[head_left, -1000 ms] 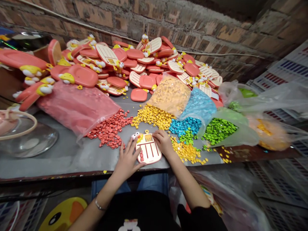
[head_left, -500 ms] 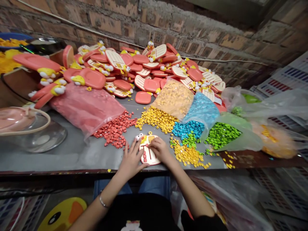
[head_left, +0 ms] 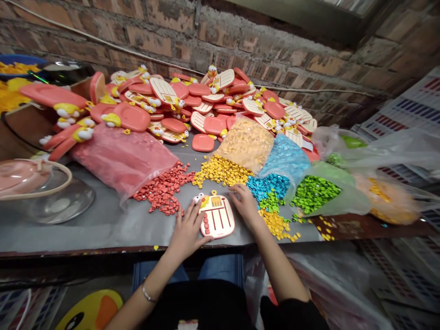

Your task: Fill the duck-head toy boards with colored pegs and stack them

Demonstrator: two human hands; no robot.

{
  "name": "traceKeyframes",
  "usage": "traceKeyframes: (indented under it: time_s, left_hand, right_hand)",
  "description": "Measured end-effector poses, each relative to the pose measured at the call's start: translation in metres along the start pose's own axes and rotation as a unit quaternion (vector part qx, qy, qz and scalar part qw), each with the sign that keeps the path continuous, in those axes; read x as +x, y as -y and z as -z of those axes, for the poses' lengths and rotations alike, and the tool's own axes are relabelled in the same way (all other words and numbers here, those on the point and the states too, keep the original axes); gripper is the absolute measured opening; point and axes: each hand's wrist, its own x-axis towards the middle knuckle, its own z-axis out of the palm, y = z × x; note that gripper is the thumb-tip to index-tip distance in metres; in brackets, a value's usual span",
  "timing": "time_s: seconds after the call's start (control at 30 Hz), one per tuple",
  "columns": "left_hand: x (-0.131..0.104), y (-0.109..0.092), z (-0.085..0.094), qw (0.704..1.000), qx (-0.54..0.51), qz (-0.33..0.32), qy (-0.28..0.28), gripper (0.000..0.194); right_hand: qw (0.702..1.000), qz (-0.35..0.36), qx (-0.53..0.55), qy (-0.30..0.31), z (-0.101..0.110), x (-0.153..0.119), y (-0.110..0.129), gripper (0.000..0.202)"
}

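Note:
A cream toy board (head_left: 225, 224) with a red rim, narrow slots and a duck-like head with bulging eyes lies flat on the table. Several small red pieces (head_left: 206, 223) sit in a row along its leftmost slot. My left hand (head_left: 188, 225) rests on the board's left side, fingers spread and thumb at the lower edge. Just off the board's upper right, my right hand (head_left: 244, 201) hovers low with its fingers apart, close to the yellow (head_left: 227, 172) and blue pieces (head_left: 268, 185). I make out nothing in its fingers.
A heap of similar red and cream boards (head_left: 206, 101) fills the back by the brick wall. Loose red pieces (head_left: 165, 188) spill from a pink bag (head_left: 127, 156). Orange (head_left: 245, 140), blue (head_left: 287, 153) and green bags (head_left: 350, 183) stand right. A clear-bottomed container (head_left: 68, 201) sits left.
My right hand has left the board, moving right and slightly up, and its fingers have spread. The slots it covered now show. My left hand has stayed on the board.

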Motion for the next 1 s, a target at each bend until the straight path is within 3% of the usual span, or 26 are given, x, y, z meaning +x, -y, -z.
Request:
traceKeyframes:
  time_s: [0.13, 0.27, 0.47, 0.6, 0.83, 1.0]
  left_hand:
    - [0.0, -0.003, 0.003, 1.0, 0.01, 0.008, 0.01, 0.061]
    - [-0.001, -0.004, 0.004, 1.0, 0.014, 0.004, 0.006, 0.061]
    - [-0.001, -0.005, 0.005, 1.0, -0.001, 0.009, -0.003, 0.06]
    - [-0.001, -0.006, 0.004, 1.0, -0.003, 0.006, -0.006, 0.061]
    - [0.0, -0.002, 0.001, 1.0, -0.013, -0.02, 0.007, 0.059]
    - [0.0, 0.0, -0.001, 1.0, -0.009, -0.021, 0.011, 0.063]
  right_hand:
    - [0.993, -0.019, -0.117, 0.013, -0.001, 0.014, -0.031, 0.019]
    - [0.995, -0.033, -0.085, 0.037, -0.002, 0.013, -0.039, 0.021]
    - [0.996, -0.044, 0.075, -0.03, 0.005, -0.005, -0.018, 0.019]
    - [0.993, -0.01, 0.113, 0.01, 0.001, -0.01, 0.004, 0.02]
    - [0.993, 0.043, -0.074, 0.083, -0.013, -0.006, 0.015, 0.017]
    - [0.975, 0.09, -0.132, 0.157, -0.002, -0.003, 0.017, 0.02]
